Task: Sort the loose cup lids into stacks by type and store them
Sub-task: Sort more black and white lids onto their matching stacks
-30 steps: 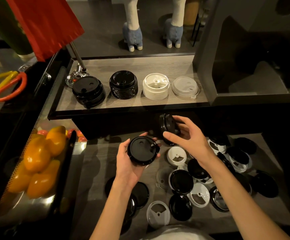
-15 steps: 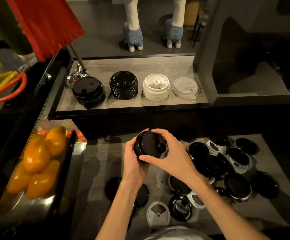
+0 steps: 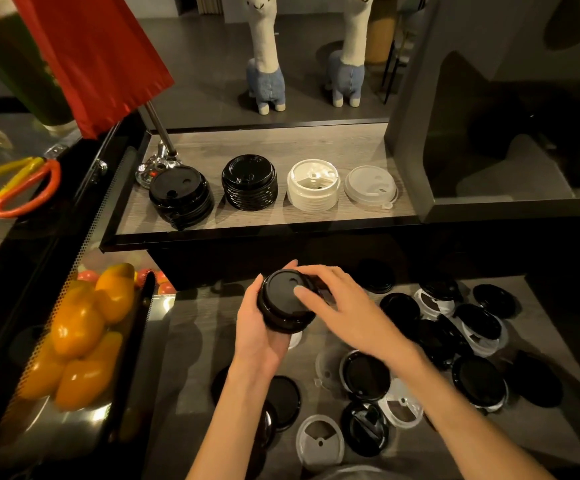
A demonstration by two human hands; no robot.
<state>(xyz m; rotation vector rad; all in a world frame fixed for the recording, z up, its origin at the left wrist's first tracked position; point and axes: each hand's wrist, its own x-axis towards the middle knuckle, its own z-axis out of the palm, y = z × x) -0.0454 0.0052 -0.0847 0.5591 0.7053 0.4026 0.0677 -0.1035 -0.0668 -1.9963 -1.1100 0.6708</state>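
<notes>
My left hand (image 3: 255, 336) grips a small stack of black cup lids (image 3: 283, 301) from below and the left side, above the lower counter. My right hand (image 3: 342, 308) lies over the stack from the right, thumb pressing on the top lid. Loose black, white and clear lids (image 3: 420, 368) lie scattered on the lower counter to the right and below my hands. On the upper shelf (image 3: 316, 147) stand sorted stacks: black lids with holes (image 3: 180, 195), black ridged lids (image 3: 249, 181), white open lids (image 3: 312, 185) and a white dome lid stack (image 3: 370, 185).
A tray of orange peppers (image 3: 80, 334) sits at the left. A red flag (image 3: 98, 53) on a metal stand leans over the shelf's left end. Two toy llamas (image 3: 267, 74) stand behind the shelf. A dark cabinet (image 3: 510, 98) blocks the right side.
My right hand brought a black lid from the right onto the one in my left hand; now both hands hold the stack together, slightly turned.
</notes>
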